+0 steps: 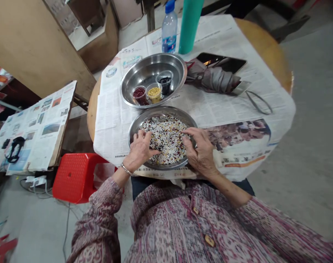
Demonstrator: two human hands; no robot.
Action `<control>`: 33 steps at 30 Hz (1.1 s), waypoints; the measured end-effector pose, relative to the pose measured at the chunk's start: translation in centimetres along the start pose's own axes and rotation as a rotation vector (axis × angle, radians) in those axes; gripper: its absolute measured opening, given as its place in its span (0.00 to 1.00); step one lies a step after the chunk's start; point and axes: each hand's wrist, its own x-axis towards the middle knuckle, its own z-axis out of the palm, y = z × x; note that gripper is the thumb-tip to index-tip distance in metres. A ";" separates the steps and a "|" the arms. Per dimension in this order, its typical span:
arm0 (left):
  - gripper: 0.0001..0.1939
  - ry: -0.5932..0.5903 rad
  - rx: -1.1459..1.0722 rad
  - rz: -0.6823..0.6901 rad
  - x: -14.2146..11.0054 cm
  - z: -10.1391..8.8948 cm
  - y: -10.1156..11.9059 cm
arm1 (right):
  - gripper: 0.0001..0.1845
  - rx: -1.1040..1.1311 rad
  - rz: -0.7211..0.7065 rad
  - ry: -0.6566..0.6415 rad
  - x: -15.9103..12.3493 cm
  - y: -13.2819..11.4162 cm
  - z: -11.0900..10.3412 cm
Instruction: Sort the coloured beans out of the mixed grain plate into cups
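Observation:
Right in front of me a round metal pan [130, 137] holds a mix of white grains with yellow, dark red and black beans [167, 137]. My left hand [141, 148] rests over its left side, thumb stretched out and fingers apart, with nothing seen in it. At the right rim, my right hand [200, 151] bends its fingers over the grains; a gap shows between thumb and forefinger. Behind, a larger metal basin [128, 82] contains a cup of red beans [139, 95], a cup of yellow beans [154, 93] and a cup of black beans [165, 82].
Newspaper [108, 124] covers the round table [267, 47]. A water bottle [169, 31], a green tumbler [190, 25], a folded umbrella [215, 78] and a dark tablet [223, 61] stand or lie farther back. Left are a red stool [73, 175] and another newspaper-covered table [40, 128].

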 end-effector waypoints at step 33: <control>0.14 -0.138 -0.021 0.384 5.1 0.0 0.9 | 0.10 0.010 -0.042 0.006 0.3 -0.2 -0.1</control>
